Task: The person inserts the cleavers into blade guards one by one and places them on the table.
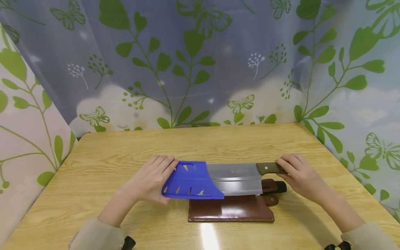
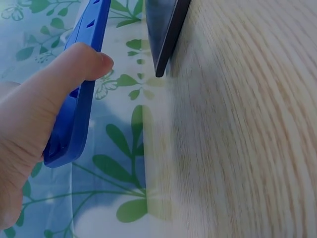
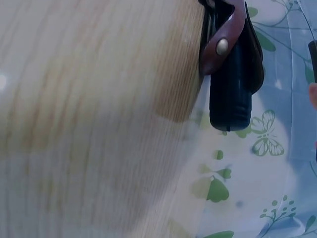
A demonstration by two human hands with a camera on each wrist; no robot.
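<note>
My left hand (image 1: 153,178) holds the left end of a blue slotted plastic blade guard (image 1: 190,180). In the left wrist view, the thumb presses on the guard's edge (image 2: 85,111). A cleaver (image 1: 235,178) has the left part of its broad steel blade inside the guard, while the part near the handle shows bare. My right hand (image 1: 301,175) grips the end of its brown riveted handle (image 1: 270,168). Below and behind the blade, a brown leather sheath (image 1: 231,210) lies on the table. A black handle (image 3: 230,106) with a snapped leather strap (image 3: 220,47) sticks out of it.
The wooden table (image 1: 125,146) is pale and grained. Beyond its back edge hangs a curtain (image 1: 193,69) printed with green leaves and butterflies, and similar cloth flanks both sides. A bright reflection lies near the front.
</note>
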